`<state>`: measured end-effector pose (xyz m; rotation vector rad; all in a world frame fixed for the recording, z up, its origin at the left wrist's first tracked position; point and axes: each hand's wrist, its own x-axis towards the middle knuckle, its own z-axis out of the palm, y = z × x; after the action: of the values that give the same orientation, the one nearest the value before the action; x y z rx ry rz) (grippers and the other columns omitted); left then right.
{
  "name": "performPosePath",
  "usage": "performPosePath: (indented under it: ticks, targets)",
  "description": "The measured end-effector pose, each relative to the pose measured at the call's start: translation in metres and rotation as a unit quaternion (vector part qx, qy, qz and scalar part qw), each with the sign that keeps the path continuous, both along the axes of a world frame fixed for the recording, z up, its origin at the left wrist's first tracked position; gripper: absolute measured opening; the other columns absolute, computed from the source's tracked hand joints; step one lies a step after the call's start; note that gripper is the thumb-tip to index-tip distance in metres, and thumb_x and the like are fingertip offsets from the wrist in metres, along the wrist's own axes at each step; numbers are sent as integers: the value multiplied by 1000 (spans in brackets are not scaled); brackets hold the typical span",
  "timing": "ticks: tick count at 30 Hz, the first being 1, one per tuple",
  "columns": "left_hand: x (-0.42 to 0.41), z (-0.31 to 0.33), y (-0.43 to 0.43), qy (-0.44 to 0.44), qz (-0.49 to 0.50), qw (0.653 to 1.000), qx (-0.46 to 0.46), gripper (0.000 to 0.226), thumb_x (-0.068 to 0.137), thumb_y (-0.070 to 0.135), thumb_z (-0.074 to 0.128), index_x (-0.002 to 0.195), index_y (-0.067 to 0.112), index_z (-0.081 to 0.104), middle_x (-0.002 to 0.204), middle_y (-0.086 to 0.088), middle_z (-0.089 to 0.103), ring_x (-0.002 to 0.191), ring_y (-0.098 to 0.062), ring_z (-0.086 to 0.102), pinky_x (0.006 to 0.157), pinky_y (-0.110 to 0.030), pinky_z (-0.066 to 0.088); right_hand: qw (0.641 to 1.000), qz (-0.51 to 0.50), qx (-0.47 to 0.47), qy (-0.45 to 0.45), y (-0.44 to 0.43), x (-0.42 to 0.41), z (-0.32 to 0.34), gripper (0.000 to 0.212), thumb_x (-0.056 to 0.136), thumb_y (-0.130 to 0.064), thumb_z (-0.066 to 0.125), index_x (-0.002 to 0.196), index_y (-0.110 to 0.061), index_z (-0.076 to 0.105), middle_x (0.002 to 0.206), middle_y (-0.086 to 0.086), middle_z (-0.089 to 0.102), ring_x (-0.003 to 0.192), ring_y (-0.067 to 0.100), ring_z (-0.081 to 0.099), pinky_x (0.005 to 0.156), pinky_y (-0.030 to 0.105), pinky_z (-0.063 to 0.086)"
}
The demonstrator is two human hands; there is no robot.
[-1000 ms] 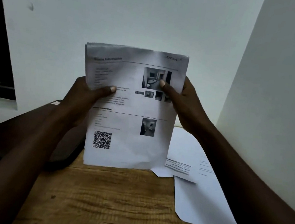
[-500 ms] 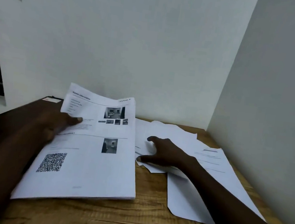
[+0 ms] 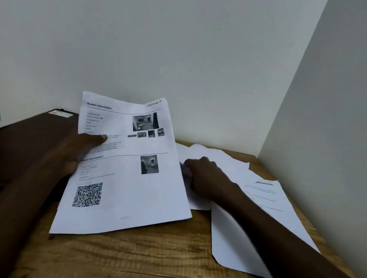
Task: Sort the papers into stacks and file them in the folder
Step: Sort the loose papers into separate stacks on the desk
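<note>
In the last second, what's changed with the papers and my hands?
The stack, held upright by both hands, came down toward the table. The right hand let go and moved right onto the loose sheets. The left hand still grips the stack, thumb on top. The loose sheets stayed put.

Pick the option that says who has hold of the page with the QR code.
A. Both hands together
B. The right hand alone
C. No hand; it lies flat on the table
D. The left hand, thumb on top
D: the left hand holds the QR-code page at its left edge with the thumb laid on top, while the right hand is over on the loose sheets beside it.
</note>
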<state>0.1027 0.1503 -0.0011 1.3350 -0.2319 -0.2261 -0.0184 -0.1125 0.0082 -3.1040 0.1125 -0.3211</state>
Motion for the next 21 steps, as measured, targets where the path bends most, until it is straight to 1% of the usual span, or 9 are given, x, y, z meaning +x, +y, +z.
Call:
performPosePath:
  ticks: [2, 4, 6, 8, 11, 13, 18, 20, 21]
  targets:
    - [1, -5, 0, 8, -17, 1000, -10, 14, 96, 4, 54, 101, 12, 64, 74, -2, 76, 62, -18, 73, 51, -33, 59, 996, -23, 68, -58, -19, 3, 19, 16, 86, -10, 47, 83, -19, 60, 97, 14, 63, 94, 33, 59, 70, 33, 38]
    - [1, -6, -1, 14, -29, 999, -10, 14, 97, 4, 52, 99, 11, 64, 72, -4, 75, 60, -20, 73, 50, -35, 59, 973, -59, 171, -141, -38, -1, 43, 18, 88, -10, 53, 96, -13, 69, 99, 17, 67, 97, 34, 61, 71, 34, 41]
    - [6, -7, -5, 17, -31, 999, -17, 14, 98, 3, 51, 97, 11, 63, 69, -2, 75, 57, -18, 72, 49, -34, 59, 902, -16, 376, -211, -45, -15, 67, 10, 90, -18, 61, 92, -14, 69, 86, 13, 66, 80, 32, 64, 68, 38, 47]
    - [7, -7, -9, 16, -32, 999, -13, 15, 97, 1, 51, 99, 11, 63, 71, -2, 75, 59, -17, 72, 50, -33, 60, 799, 57, 546, -245, -42, -29, 88, 9, 94, -17, 60, 89, -16, 67, 79, 5, 70, 70, 25, 66, 67, 37, 53]
    - [7, -10, -15, 6, -36, 999, -21, 17, 97, 0, 51, 98, 11, 64, 71, -1, 75, 60, -17, 73, 49, -30, 58, 719, 114, 632, -266, -42, -32, 105, 7, 95, -19, 59, 99, -20, 66, 92, -6, 76, 87, 14, 72, 74, 28, 58]
    - [7, -11, -16, 4, -46, 999, -23, 18, 97, -1, 51, 96, 12, 64, 72, -1, 75, 61, -17, 73, 51, -30, 59, 693, 107, 664, -259, -44, -25, 102, 13, 92, -19, 62, 105, -17, 66, 100, -3, 75, 94, 15, 72, 74, 28, 59]
    - [8, -10, -13, 0, -39, 999, -19, 18, 97, -2, 51, 99, 10, 64, 75, -2, 76, 64, -18, 73, 61, -34, 61, 676, -49, 701, -220, -88, -10, 60, 35, 81, -17, 75, 111, -2, 64, 83, 4, 75, 67, 14, 71, 60, 29, 59]
    - [9, -10, -14, 12, -40, 999, -19, 19, 97, -1, 49, 96, 11, 64, 72, -2, 75, 61, -17, 73, 59, -35, 60, 746, -133, 631, -167, -112, -17, 49, 49, 66, -27, 88, 97, 3, 65, 79, 11, 70, 61, 15, 66, 60, 30, 57]
    - [10, -11, -14, 13, -40, 999, -19, 19, 98, -1, 49, 95, 11, 63, 70, -1, 75, 59, -17, 72, 56, -34, 60, 793, -179, 564, -144, -124, -21, 45, 41, 68, -25, 87, 85, 4, 64, 74, 13, 65, 56, 15, 61, 55, 28, 52]
